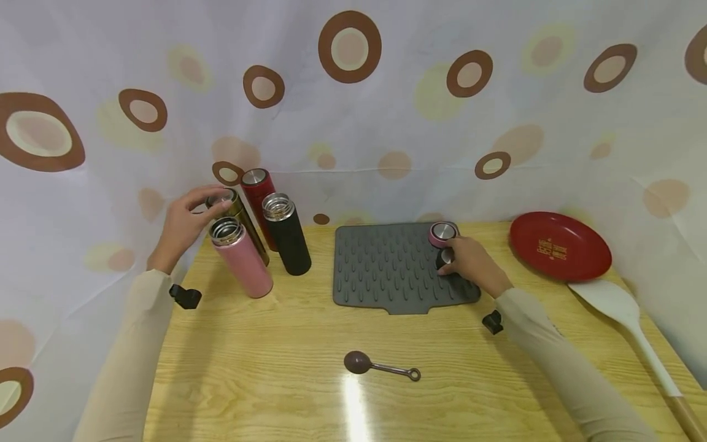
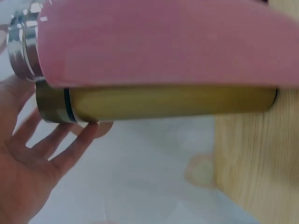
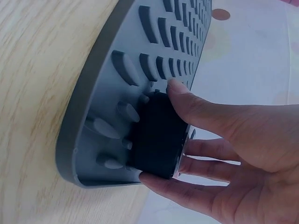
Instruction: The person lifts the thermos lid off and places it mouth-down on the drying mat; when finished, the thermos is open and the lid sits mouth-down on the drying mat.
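Note:
At the left, my left hand [image 1: 190,218] holds the lid [image 2: 52,105] of an upright gold thermos [image 1: 243,216], its fingers around it. An uncapped pink thermos [image 1: 245,264] stands in front and hides part of the gold one. Next to them are an uncapped black thermos [image 1: 291,242] and, behind, a red thermos [image 1: 258,199] with its lid on. On the right side of a grey drying mat [image 1: 381,261], my right hand [image 1: 469,261] grips a black lid [image 3: 156,133] by its sides. A pink lid [image 1: 444,232] lies just behind it.
A brown spoon [image 1: 359,362] lies at the table's front middle. To the far right are a red plate [image 1: 560,242] and a large white spatula [image 1: 624,307] with a wooden handle. A patterned curtain [image 1: 409,123] hangs behind and beside the table.

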{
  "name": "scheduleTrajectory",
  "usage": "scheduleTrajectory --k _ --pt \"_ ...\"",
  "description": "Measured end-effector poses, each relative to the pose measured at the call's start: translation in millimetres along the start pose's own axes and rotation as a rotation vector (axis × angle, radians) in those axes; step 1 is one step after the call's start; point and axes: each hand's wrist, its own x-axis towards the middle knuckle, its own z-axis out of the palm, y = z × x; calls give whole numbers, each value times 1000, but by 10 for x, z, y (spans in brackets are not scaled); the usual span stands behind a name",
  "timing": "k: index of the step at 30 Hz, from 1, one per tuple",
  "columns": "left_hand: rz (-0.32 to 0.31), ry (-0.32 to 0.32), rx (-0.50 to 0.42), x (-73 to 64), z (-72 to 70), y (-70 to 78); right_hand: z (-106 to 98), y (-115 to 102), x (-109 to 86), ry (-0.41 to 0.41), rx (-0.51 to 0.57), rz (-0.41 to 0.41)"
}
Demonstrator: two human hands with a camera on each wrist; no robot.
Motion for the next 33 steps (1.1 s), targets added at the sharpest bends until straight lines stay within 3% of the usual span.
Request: scheduleTrajectory --k 4,12,20,26,33 --pt "44 -7 55 27 -3 -20 -16 8 1 -2 2 14" --pt "31 59 26 -13 62 -192 -18 -7 -6 20 13 -2" --pt "22 51 -158 -18 200 -312 8 6 -37 35 40 -21" --pt "46 28 -212 13 291 -379 19 81 -104 43 30 0" --pt "20 20 -340 -14 204 -532 35 21 -73 63 39 -18"
